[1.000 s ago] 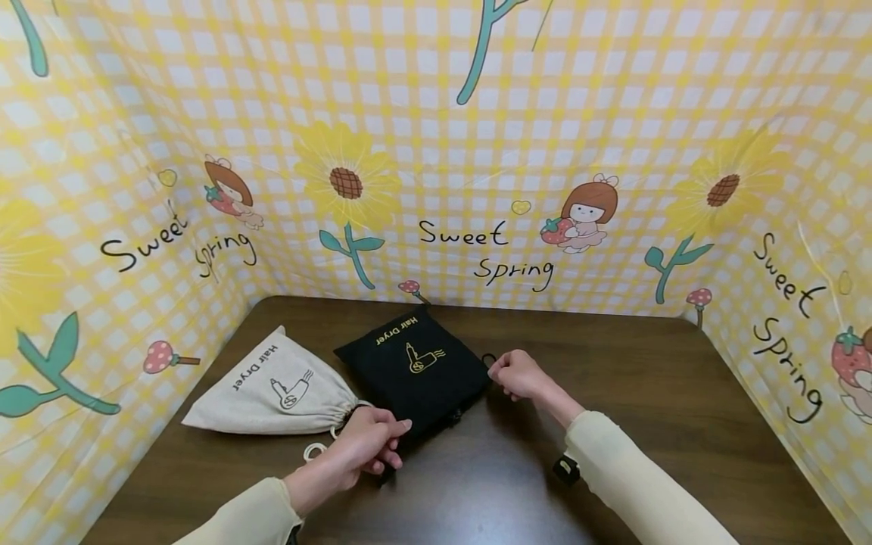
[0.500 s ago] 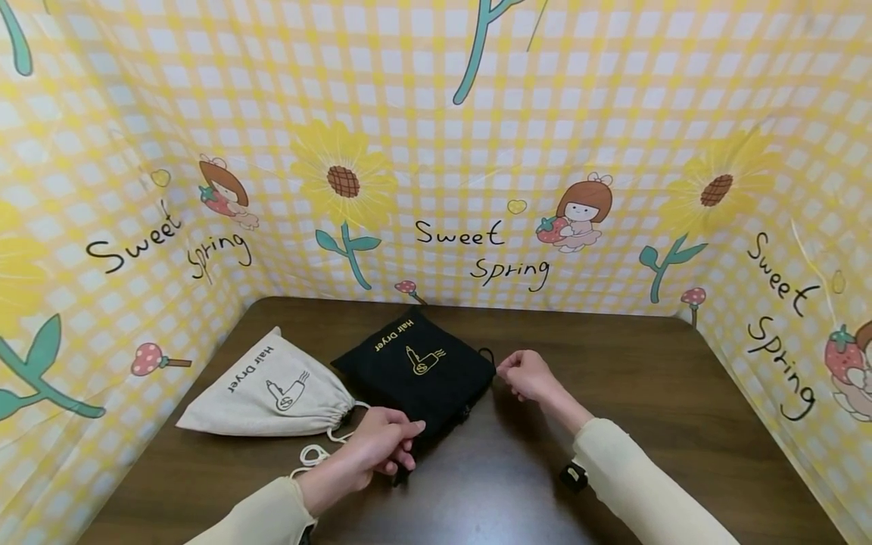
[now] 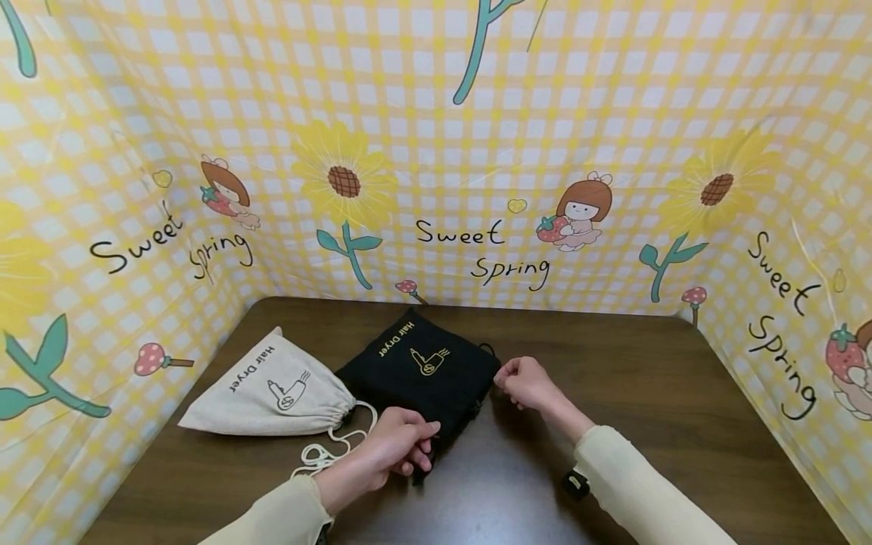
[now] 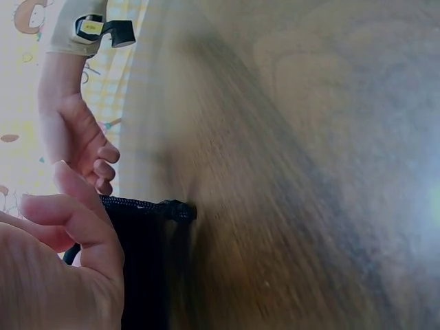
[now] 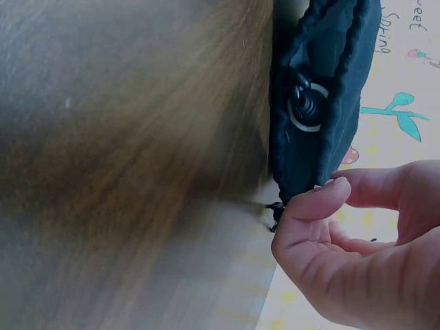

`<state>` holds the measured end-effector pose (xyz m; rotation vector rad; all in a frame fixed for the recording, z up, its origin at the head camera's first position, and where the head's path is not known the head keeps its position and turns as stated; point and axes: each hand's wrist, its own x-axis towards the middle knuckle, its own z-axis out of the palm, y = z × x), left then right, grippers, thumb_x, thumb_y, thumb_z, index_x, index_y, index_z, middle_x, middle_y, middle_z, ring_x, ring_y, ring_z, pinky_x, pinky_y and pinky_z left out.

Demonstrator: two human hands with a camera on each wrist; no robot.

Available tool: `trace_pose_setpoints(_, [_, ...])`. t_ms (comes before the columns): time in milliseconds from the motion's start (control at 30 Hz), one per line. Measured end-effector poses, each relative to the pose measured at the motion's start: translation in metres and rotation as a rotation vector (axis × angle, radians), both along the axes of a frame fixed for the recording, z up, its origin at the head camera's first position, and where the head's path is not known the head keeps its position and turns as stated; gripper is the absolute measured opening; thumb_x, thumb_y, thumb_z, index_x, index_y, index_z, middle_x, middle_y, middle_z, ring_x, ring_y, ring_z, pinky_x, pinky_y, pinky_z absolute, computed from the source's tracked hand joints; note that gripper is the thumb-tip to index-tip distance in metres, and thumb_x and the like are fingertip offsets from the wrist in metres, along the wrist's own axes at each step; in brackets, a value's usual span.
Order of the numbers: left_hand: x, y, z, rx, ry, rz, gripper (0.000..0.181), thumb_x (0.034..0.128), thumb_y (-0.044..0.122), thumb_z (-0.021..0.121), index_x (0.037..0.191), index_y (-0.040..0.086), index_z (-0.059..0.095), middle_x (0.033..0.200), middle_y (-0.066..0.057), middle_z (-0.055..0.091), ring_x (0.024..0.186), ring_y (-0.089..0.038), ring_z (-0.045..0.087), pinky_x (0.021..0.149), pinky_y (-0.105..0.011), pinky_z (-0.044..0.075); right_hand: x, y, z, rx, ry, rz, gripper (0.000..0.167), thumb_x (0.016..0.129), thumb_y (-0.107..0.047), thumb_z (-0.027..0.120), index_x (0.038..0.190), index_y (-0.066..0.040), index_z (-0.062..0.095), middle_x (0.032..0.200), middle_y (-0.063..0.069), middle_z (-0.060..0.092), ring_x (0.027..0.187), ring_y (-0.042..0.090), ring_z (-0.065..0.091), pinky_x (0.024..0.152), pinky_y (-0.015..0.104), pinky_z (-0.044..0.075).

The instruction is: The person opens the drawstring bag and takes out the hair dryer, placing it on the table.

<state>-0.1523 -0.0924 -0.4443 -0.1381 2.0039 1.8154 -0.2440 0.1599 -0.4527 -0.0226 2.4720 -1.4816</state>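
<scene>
A black drawstring bag [image 3: 415, 378] with a yellow hair-dryer drawing and "Hair Dryer" lettering lies on the table, its mouth towards me. My left hand [image 3: 391, 446] pinches the near left corner of the mouth. At the right corner, my right hand [image 3: 531, 382] pinches the bag's edge between thumb and fingers. In the right wrist view the mouth gapes between two gathered edges. Inside sits a dark round object [image 5: 307, 108] with a pale ring and a coil-like part; the rest of it is hidden. A black cord end [image 4: 180, 212] shows in the left wrist view.
A beige drawstring bag [image 3: 272, 390] with a black hair-dryer print lies to the left. Its white cord [image 3: 319, 454] trails beside my left forearm. Yellow checked cloth [image 3: 443, 151] surrounds the back and sides of the brown wooden table [image 3: 627, 363].
My left hand has moved to the right with the black bag's near corner, uncovering more white cord. The right hand has shifted slightly right and nearer. The black bag has turned a little.
</scene>
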Motion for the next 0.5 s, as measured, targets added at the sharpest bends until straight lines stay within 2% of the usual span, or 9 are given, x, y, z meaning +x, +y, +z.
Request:
trace_pose_setpoints(167, [0.000, 0.005, 0.000, 0.011, 0.000, -0.014, 0.020, 0.1018, 0.014, 0.067, 0.092, -0.004, 0.065, 0.070, -0.004, 0.060, 0.050, -0.010, 0.062, 0.042, -0.016, 0.039, 0.004, 0.001, 0.002, 0.026, -0.012, 0.034, 0.009, 0.100, -0.005, 0.065, 0.093, 0.000, 0.068, 0.075, 0.014, 0.063, 0.055, 0.015, 0.051, 0.051, 0.027, 0.046])
trace_pose_setpoints(500, [-0.002, 0.017, -0.002, 0.025, -0.016, -0.032, 0.019, 0.1012, 0.013, 0.065, 0.095, -0.005, 0.068, 0.071, -0.004, 0.065, 0.050, -0.009, 0.061, 0.042, -0.016, 0.039, 0.010, 0.001, 0.003, 0.073, -0.019, 0.086, 0.011, 0.099, -0.004, 0.067, 0.089, -0.002, 0.068, 0.072, 0.008, 0.059, 0.057, 0.015, 0.052, 0.051, 0.026, 0.047])
